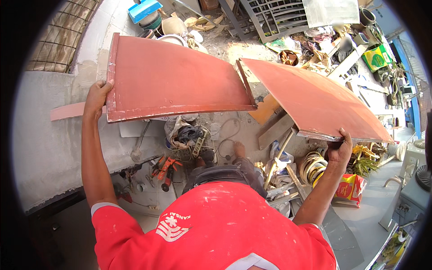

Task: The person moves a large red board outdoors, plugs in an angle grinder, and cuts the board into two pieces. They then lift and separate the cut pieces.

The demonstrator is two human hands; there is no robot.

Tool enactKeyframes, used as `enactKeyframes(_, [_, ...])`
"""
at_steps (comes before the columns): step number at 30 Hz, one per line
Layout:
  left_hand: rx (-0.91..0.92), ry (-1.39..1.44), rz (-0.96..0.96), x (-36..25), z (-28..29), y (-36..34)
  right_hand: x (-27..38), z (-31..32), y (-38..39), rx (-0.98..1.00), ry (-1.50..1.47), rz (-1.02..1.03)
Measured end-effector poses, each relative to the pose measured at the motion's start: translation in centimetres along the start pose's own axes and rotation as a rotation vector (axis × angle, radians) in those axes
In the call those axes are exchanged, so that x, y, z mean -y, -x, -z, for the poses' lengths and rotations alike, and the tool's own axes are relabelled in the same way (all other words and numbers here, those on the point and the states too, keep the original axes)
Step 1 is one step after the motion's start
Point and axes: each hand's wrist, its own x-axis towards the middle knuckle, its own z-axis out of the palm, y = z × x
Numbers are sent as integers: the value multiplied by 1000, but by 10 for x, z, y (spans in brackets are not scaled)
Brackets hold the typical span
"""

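Observation:
My left hand is closed on the left edge of a red-brown painted panel with raised, folded rims and chipped paint along them. Its thumb lies over the rim; the fingers are partly behind it. To the right, my right hand grips the near edge of a second red-brown panel, which is tilted. The inner ends of the two panels come close together near the middle of the view; I cannot tell whether they touch. Both arms are stretched wide apart.
Below the left panel are a bag of odds and ends and an orange-handled tool. Coiled hose and a red packet lie at right. Behind, a metal grille stands amid scrap. A grey ledge runs along the left.

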Motion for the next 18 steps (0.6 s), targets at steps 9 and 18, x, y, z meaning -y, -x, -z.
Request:
enactKeyframes(9, [-102,-667,-534,27,-76,167,35,-44,-19,28,70,86])
enactKeyframes(18, [-271,-337,-132,82,-42,108,41,-44,-25,68,98,68])
